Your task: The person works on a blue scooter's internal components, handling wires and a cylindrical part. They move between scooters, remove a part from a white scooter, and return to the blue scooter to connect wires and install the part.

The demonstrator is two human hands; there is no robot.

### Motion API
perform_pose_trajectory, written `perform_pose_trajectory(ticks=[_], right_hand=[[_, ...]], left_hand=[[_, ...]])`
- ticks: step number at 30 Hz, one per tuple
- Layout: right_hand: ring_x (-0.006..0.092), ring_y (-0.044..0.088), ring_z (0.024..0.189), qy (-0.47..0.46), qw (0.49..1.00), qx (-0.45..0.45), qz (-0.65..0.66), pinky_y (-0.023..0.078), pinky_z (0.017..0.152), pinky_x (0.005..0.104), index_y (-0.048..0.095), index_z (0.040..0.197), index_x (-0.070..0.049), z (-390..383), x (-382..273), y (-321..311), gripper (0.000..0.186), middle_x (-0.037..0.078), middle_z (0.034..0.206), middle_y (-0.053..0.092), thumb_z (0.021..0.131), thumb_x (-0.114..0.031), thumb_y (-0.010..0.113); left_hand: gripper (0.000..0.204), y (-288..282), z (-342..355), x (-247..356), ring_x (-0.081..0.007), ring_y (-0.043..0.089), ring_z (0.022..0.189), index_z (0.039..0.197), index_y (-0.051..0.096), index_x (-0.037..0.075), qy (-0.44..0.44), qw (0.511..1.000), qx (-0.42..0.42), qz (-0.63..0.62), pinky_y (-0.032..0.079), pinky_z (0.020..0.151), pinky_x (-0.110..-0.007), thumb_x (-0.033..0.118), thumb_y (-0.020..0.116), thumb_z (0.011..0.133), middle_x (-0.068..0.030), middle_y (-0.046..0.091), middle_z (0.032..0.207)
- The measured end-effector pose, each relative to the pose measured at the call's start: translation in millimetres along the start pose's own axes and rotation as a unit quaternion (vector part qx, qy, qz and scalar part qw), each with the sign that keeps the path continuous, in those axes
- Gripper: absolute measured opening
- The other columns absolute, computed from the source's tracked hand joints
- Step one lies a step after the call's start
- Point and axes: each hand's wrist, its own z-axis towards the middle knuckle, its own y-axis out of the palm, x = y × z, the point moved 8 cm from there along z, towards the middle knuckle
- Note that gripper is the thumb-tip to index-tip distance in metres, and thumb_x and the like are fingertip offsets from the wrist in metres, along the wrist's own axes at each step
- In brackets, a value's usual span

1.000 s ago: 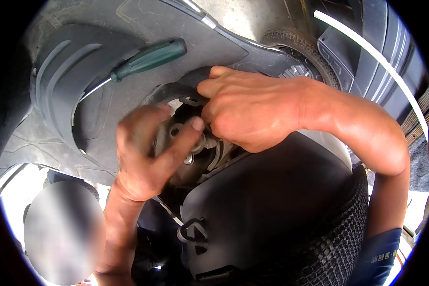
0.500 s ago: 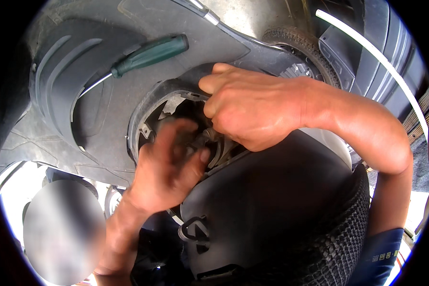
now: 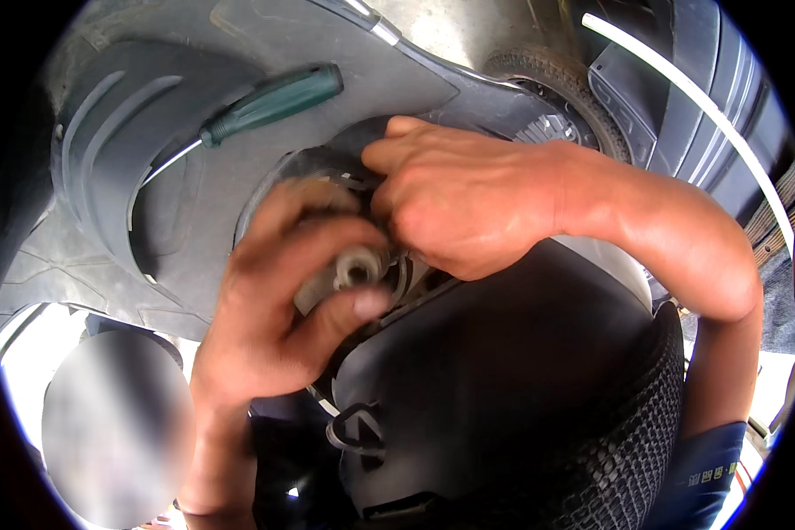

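The black plastic bodywork of a scooter-like vehicle has a rounded opening (image 3: 249, 208) with mechanical parts inside. Over this opening, my left hand (image 3: 269, 300) curls its fingers and thumb round a grey metal-looking part (image 3: 359, 268) with a round hole in its end. The hand's upper fingers are smeared by motion. My right hand (image 3: 459, 199) is closed at the far right side of the opening, knuckles up. Its fingertips point down and are hidden, so what they grip cannot be made out.
A green-handled screwdriver (image 3: 274, 104) lies on the grey footboard, beyond my left hand. A black seat (image 3: 503, 371) with a textured edge is below my hands. A tyre (image 3: 583, 93) stands at the far right, near a white tube (image 3: 680, 79). A blurred patch covers the lower left.
My left hand has moved slightly left and up, and the grey part with the hole now shows between its fingers and thumb. My right hand stays nearly still.
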Motion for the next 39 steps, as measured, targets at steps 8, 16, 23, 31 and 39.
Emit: perform_pose_trajectory(ticks=[8, 16, 23, 31, 39], right_hand=[[0.0238, 0.049, 0.081, -0.025, 0.999, 0.016, 0.026, 0.038, 0.078, 0.0386, 0.064, 0.058, -0.007, -1.8, -0.5, -1.1, 0.012, 0.001, 0.066, 0.057, 0.067, -0.011, 0.07], [0.0229, 0.049, 0.08, -0.024, 0.999, 0.02, 0.008, 0.038, 0.077, 0.0377, 0.063, 0.057, -0.008, -2.6, -0.7, -1.9, 0.013, 0.0, 0.065, 0.054, 0.065, -0.013, 0.072], [0.0228, 0.05, 0.08, -0.016, 1.0, 0.004, 0.001, 0.038, 0.077, 0.0369, 0.065, 0.058, -0.008, 0.8, -2.4, -2.7, 0.008, 0.0, 0.066, 0.057, 0.062, -0.013, 0.071], [0.0231, 0.051, 0.082, 0.004, 1.0, 0.014, 0.013, 0.039, 0.08, 0.0373, 0.066, 0.059, -0.008, 0.9, 1.9, 0.2, 0.009, 0.001, 0.068, 0.06, 0.065, -0.012, 0.07], [0.0251, 0.052, 0.084, -0.01, 1.0, 0.013, 0.024, 0.039, 0.083, 0.0384, 0.066, 0.061, -0.006, -0.2, 0.1, 0.0, 0.012, 0.004, 0.069, 0.061, 0.07, -0.012, 0.07]], left_hand=[[0.019, 19.1, -29.8, -37.3, -0.0135, 0.052, 0.039, 0.11, 0.051, 0.004, -0.509, 0.79, 0.149, -0.307, 0.037, 0.035, -0.027, 0.017, 0.057, 0.098, -0.0079, 0.059, 0.063], [0.035, 14.5, -56.0, -23.3, -0.0155, 0.058, 0.058, 0.118, 0.056, -0.001, -0.266, 0.958, 0.079, -0.074, 0.045, 0.057, -0.027, 0.022, 0.068, 0.095, -0.0045, 0.061, 0.069], [0.022, 22.8, -51.4, -13.9, -0.0093, 0.05, 0.056, 0.116, 0.052, 0.003, -0.33, 0.898, 0.153, -0.248, 0.041, 0.055, -0.024, 0.006, 0.062, 0.096, 0.0022, 0.057, 0.065], [0.026, 19.9, -36.8, -5.2, -0.009, 0.06, 0.077, 0.119, 0.067, 0.002, -0.316, 0.866, 0.078, -0.379, 0.048, 0.069, -0.021, 0.009, 0.067, 0.093, -0.0044, 0.067, 0.1], [0.01, 1.9, -1.3, -20.5, -0.0144, 0.06, 0.075, 0.092, 0.06, -0.002, -0.28, 0.921, 0.256, -0.092, 0.049, 0.063, -0.029, 0.005, 0.068, 0.089, -0.0129, 0.064, 0.09]])
